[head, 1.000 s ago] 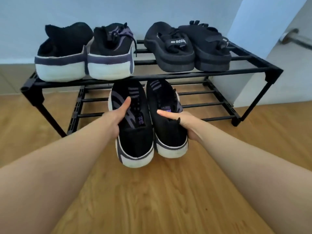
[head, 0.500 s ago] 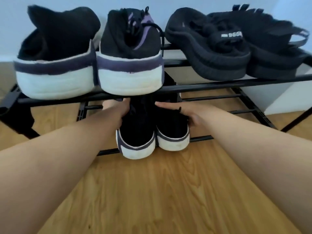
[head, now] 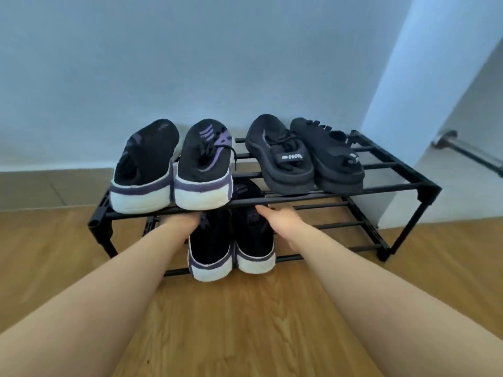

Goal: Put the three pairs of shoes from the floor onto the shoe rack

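**Last pair going onto the lower shelf**

Fingers [head: 261,210] of the right hand [head: 283,217] curled over the right sneaker [head: 254,240]; left hand [head: 182,223] wrapped on the left sneaker [head: 211,246]. Both shoes resting on the shoe rack [head: 381,186] bottom rails, heels overhanging the front. Two pairs already up top. Final placement step, by the look of it. Next: nudge deeper, let go, pull clear under the top bar.

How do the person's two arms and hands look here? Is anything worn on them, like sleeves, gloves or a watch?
Both forearms are bare as far as the picture shows: no sleeves, no gloves, no watch or bracelet. The left hand and the right hand show no rings, though the fingertips are partly hidden. No marks or tattoos are visible.
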